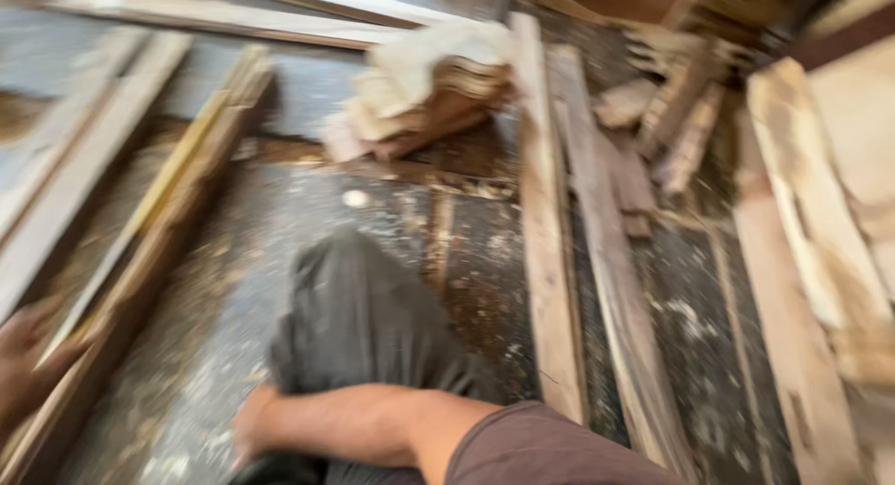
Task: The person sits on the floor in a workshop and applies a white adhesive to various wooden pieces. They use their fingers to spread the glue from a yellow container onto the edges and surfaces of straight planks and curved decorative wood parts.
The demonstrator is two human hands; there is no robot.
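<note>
A blurred view looks down from a person's head onto a workshop floor (233,289) dusted with sawdust and wood chips. The left hand (26,359) sits at the lower left edge of the frame, its fingers wrapped around the near end of a long wooden strip (158,224) with a pale yellowish edge; the strip runs up and to the right across the floor. The right hand (250,431) is low in the middle, at the end of a bare forearm that reaches across from a brown sleeve (550,448). It rests against the person's knee, covered in dark grey trousers (359,322); the blur hides whether its fingers are curled or flat. Right of the knee, two long planks (550,261) lie side by side, running away from the viewer. Beyond the knee lies a heap of thin, pale wood offcuts (429,84). More boards (811,243) lie at the right edge, and others (65,150) at the left.
</note>
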